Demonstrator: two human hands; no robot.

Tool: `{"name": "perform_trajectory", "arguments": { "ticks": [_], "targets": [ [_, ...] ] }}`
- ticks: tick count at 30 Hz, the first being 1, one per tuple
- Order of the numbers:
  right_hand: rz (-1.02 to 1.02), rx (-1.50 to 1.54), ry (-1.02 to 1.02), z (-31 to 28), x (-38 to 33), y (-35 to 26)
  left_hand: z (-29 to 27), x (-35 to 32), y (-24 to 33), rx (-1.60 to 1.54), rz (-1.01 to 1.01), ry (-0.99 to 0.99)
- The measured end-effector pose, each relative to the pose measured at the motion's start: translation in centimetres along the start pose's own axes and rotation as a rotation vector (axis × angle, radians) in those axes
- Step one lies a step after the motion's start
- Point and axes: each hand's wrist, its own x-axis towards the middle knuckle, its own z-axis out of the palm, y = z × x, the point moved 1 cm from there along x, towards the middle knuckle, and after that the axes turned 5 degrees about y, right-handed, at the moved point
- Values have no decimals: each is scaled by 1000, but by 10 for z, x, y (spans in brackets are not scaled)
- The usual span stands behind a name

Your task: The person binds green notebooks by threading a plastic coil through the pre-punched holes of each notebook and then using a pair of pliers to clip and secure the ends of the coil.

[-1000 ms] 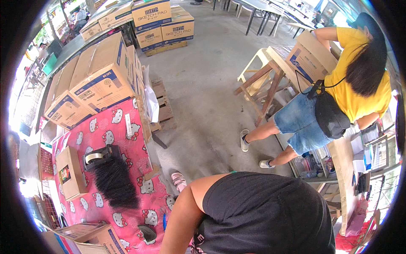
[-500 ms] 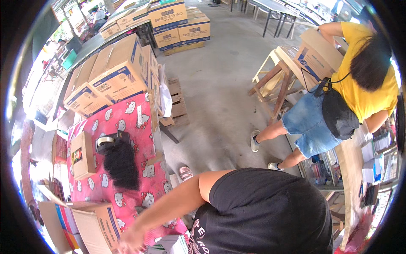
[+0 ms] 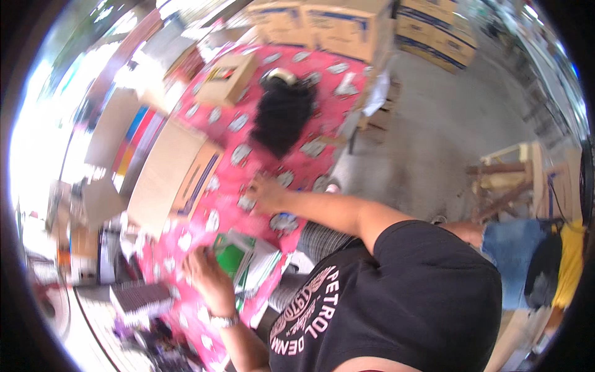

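My left hand (image 3: 207, 276), with a band at its wrist, hangs beside a stack of green-and-white books or pads (image 3: 238, 257). Its fingers are apart and I see nothing in them. Further up, my right hand (image 3: 268, 193) is over the pink patterned tablecloth (image 3: 214, 220), blurred, its fingers loosely spread with no object showing. An open cardboard carton (image 3: 164, 177) stands to the left of it, flaps raised. Beyond my right hand lie a black, fuzzy-looking heap (image 3: 282, 121) and a tape roll (image 3: 280, 77).
A small brown box (image 3: 226, 80) sits at the table's far end, before large stacked cartons (image 3: 338, 28). Colourful packs (image 3: 133, 139) stand by the open carton. A dark-covered stack (image 3: 142, 297) is near left. A person in blue shorts (image 3: 514, 260) stands at the right.
The view has swung left and down toward the table. My right hand has left the open carton's edge and is over the tablecloth. My left hand has come into view.
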Motion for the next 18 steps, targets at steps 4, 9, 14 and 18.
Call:
{"name": "perform_trajectory", "arguments": {
  "ticks": [4, 9, 14, 18],
  "targets": [
    [119, -129, -2, 2, 23, 5, -2, 4, 9, 93, -35, 72],
    [111, 791, -373, -80, 82, -10, -10, -5, 2, 87, -158, 146],
    [-398, 1520, -837, -194, 82, -92, -9, -6, -2, 90, -118, 205],
    [-473, 1028, -730, -207, 87, -94, -15, -7, 3, 12, -88, 208]
  ]
}}
